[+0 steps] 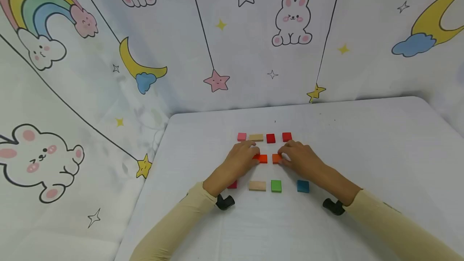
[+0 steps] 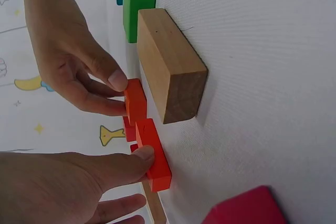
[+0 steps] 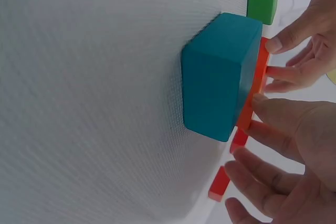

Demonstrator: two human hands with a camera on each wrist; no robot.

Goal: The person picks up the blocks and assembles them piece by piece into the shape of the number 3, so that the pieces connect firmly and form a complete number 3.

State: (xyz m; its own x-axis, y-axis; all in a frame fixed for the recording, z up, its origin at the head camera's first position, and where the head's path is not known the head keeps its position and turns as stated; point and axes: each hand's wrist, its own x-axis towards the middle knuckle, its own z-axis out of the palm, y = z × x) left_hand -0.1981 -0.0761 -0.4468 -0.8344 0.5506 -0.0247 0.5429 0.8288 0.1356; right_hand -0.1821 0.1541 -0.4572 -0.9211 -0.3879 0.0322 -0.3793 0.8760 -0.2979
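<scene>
In the head view my left hand (image 1: 240,158) pinches an orange block (image 1: 263,158) at its left end. My right hand (image 1: 303,159) pinches a second orange block (image 1: 276,158), with a narrow gap between the two blocks. The left wrist view has the left thumb on the near face of its orange block (image 2: 155,156), the fingers partly hidden behind it. Above it there, the right thumb and fingers grip the other orange block (image 2: 136,101). From the right wrist, a teal block (image 3: 218,74) partly covers the orange pieces.
Behind the hands lie a pink block (image 1: 241,136), a wooden block (image 1: 256,137) and two red blocks (image 1: 270,138). Nearer are another wooden block (image 1: 257,186), a green block (image 1: 276,186) and a crimson block (image 1: 233,185) beside the left wrist. A patterned cloth hangs behind the white table.
</scene>
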